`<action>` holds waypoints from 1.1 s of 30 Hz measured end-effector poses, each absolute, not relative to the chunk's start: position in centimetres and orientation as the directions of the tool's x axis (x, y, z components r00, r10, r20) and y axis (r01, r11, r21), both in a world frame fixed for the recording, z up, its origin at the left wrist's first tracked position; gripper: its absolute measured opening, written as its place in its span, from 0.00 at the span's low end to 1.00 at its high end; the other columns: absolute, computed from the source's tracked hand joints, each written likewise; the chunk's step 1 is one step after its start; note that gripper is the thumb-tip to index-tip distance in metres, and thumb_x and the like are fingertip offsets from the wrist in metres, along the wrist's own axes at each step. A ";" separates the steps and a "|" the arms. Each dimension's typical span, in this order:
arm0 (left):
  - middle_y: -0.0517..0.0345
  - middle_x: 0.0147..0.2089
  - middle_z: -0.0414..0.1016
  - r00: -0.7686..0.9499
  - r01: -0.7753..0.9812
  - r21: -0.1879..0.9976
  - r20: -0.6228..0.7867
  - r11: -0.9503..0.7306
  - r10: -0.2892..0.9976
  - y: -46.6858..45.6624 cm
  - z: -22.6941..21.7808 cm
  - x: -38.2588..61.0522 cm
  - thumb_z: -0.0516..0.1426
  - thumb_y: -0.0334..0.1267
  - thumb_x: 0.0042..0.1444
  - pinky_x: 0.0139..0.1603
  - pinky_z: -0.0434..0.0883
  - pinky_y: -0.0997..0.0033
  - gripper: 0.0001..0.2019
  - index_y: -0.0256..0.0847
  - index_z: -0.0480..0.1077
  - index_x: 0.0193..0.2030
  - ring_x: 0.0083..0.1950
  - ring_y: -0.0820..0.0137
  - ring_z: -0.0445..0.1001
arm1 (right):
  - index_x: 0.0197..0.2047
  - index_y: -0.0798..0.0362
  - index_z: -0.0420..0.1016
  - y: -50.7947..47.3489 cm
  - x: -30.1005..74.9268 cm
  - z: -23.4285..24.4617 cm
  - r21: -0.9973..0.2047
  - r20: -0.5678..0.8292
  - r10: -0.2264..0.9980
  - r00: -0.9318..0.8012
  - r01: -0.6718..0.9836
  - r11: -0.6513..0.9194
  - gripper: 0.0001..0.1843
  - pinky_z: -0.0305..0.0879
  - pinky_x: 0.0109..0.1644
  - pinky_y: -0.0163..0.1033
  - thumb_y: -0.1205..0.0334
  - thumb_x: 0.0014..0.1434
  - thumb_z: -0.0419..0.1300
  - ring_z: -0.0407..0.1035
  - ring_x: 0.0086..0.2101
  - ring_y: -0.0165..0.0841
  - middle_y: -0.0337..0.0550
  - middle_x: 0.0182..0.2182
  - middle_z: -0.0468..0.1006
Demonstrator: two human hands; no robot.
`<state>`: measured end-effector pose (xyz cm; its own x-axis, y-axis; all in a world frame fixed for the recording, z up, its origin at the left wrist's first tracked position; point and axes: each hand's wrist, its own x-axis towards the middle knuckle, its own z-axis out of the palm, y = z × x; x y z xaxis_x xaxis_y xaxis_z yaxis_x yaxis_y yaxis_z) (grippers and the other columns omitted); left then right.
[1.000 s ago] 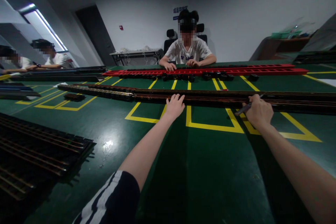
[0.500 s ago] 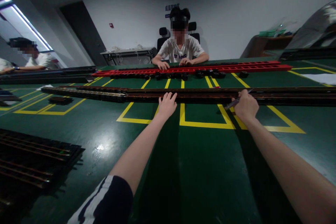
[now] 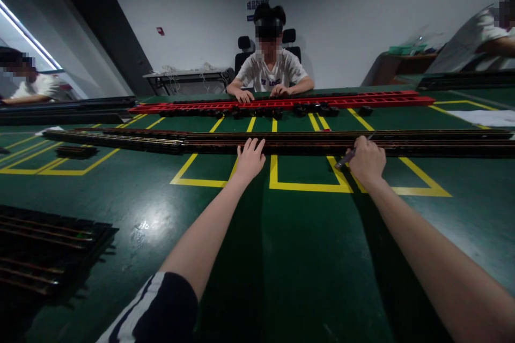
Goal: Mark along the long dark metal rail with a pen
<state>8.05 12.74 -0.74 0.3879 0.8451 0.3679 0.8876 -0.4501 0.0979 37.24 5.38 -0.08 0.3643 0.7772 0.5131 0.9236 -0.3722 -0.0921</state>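
Observation:
A long black strip assembly (image 3: 306, 144) with thin copper-coloured lines along it lies across the green table. My left hand (image 3: 251, 159) rests on its near edge, fingers spread and holding nothing. Further right, my right hand (image 3: 367, 159) is closed around a slim grey tool (image 3: 343, 161) and touches the strip. One end of the tool sticks out to the left of the fist, and a thin tip shows above it. The kind of tool cannot be made out.
Across the table (image 3: 314, 257), a person (image 3: 273, 72) has both hands at a red ladder-like frame (image 3: 378, 102), with small black parts (image 3: 300, 111) along it. More black strips (image 3: 52, 246) lie at the near left. A white sheet (image 3: 483, 117) is at the right.
The whole view has shifted slightly left and up. Both hands keep nearly the same places on the black strip, and the right still grips the tool. Another person has come into view at the far right.

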 end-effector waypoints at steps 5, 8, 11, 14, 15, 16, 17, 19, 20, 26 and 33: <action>0.50 0.69 0.55 0.360 0.897 0.109 0.377 -0.427 0.853 11.6 -0.8 7.4 0.44 0.36 0.62 0.66 0.54 0.48 0.24 0.43 0.55 0.66 0.70 0.61 0.50 | 0.43 0.59 0.63 4.6 36.5 -0.2 -0.115 0.511 0.800 0.315 0.947 -0.300 0.10 0.55 0.44 0.44 0.67 0.58 0.48 0.64 0.43 0.44 0.58 0.39 0.72; 0.49 0.65 0.61 0.334 0.905 0.105 0.425 -0.413 0.841 10.2 -0.7 6.5 0.44 0.35 0.62 0.65 0.55 0.51 0.21 0.42 0.61 0.61 0.67 0.62 0.56 | 0.43 0.58 0.63 3.8 35.6 -0.1 -0.120 0.520 0.799 0.302 0.952 -0.281 0.10 0.55 0.44 0.44 0.66 0.58 0.48 0.64 0.43 0.44 0.57 0.39 0.73; 0.48 0.58 0.68 0.352 0.903 0.065 0.456 -0.425 0.817 8.5 -0.3 4.9 0.44 0.34 0.61 0.64 0.57 0.56 0.18 0.39 0.69 0.53 0.63 0.62 0.61 | 0.42 0.58 0.63 2.5 34.1 0.1 -0.109 0.518 0.811 0.271 0.962 -0.252 0.09 0.55 0.44 0.44 0.67 0.57 0.49 0.65 0.43 0.44 0.56 0.38 0.73; 0.47 0.55 0.70 0.398 0.901 -0.004 0.413 -0.435 0.820 6.9 0.3 2.4 0.44 0.34 0.61 0.62 0.57 0.55 0.17 0.39 0.71 0.50 0.59 0.61 0.64 | 0.40 0.57 0.63 0.8 32.2 0.2 -0.119 0.507 0.825 0.248 0.969 -0.217 0.08 0.56 0.44 0.44 0.67 0.57 0.48 0.65 0.41 0.44 0.56 0.37 0.74; 0.47 0.54 0.71 0.395 0.908 -0.030 0.396 -0.418 0.829 6.4 0.6 1.3 0.44 0.35 0.61 0.61 0.57 0.54 0.17 0.38 0.71 0.50 0.57 0.60 0.65 | 0.40 0.56 0.63 0.2 31.5 0.3 -0.126 0.501 0.832 0.239 0.971 -0.203 0.07 0.57 0.44 0.44 0.67 0.57 0.48 0.66 0.41 0.44 0.55 0.37 0.74; 0.46 0.52 0.71 0.399 0.912 -0.057 0.364 -0.407 0.842 5.9 0.8 0.1 0.44 0.36 0.61 0.60 0.58 0.55 0.17 0.38 0.71 0.49 0.56 0.60 0.67 | 0.39 0.55 0.63 -0.5 30.7 0.3 -0.145 0.491 0.841 0.228 0.973 -0.180 0.06 0.57 0.44 0.44 0.67 0.57 0.49 0.66 0.40 0.44 0.54 0.36 0.74; 0.46 0.51 0.72 0.392 0.918 -0.075 0.324 -0.390 0.861 5.5 1.0 -1.2 0.44 0.36 0.61 0.59 0.59 0.56 0.17 0.38 0.71 0.48 0.54 0.61 0.68 | 0.38 0.55 0.63 -1.1 29.9 0.3 -0.164 0.487 0.849 0.207 0.976 -0.144 0.05 0.58 0.44 0.44 0.67 0.57 0.50 0.67 0.40 0.44 0.54 0.36 0.74; 0.46 0.50 0.72 0.316 0.949 -0.090 0.265 -0.303 0.911 4.7 1.4 -3.9 0.44 0.37 0.61 0.57 0.61 0.56 0.17 0.37 0.71 0.48 0.53 0.60 0.69 | 0.36 0.53 0.62 -2.4 28.1 0.3 -0.190 0.484 0.862 0.148 0.980 -0.062 0.04 0.59 0.43 0.45 0.68 0.56 0.50 0.67 0.40 0.43 0.53 0.36 0.75; 0.45 0.51 0.72 0.270 0.963 -0.096 0.236 -0.254 0.934 4.2 1.5 -5.4 0.44 0.36 0.60 0.56 0.61 0.56 0.17 0.37 0.70 0.48 0.53 0.59 0.69 | 0.36 0.52 0.62 -3.0 27.2 0.3 -0.198 0.484 0.870 0.100 0.980 -0.002 0.04 0.60 0.44 0.45 0.69 0.56 0.50 0.68 0.40 0.43 0.53 0.37 0.75; 0.37 0.52 0.71 -0.030 0.987 -0.146 0.191 0.058 0.981 0.2 2.3 -12.9 0.44 0.42 0.58 0.51 0.62 0.47 0.21 0.34 0.70 0.50 0.54 0.47 0.68 | 0.35 0.52 0.64 -6.4 21.5 0.5 -0.267 0.383 0.915 -0.130 0.932 0.244 0.06 0.65 0.45 0.46 0.70 0.58 0.49 0.69 0.39 0.40 0.51 0.39 0.75; 0.24 0.57 0.66 -0.307 0.906 -0.210 0.277 0.369 0.911 -3.7 2.2 -16.6 0.46 0.40 0.58 0.47 0.61 0.38 0.22 0.28 0.72 0.50 0.60 0.31 0.59 | 0.45 0.55 0.68 -9.4 18.1 0.4 -0.317 0.260 0.912 -0.316 0.865 0.390 0.12 0.69 0.43 0.47 0.69 0.59 0.49 0.70 0.36 0.39 0.50 0.39 0.75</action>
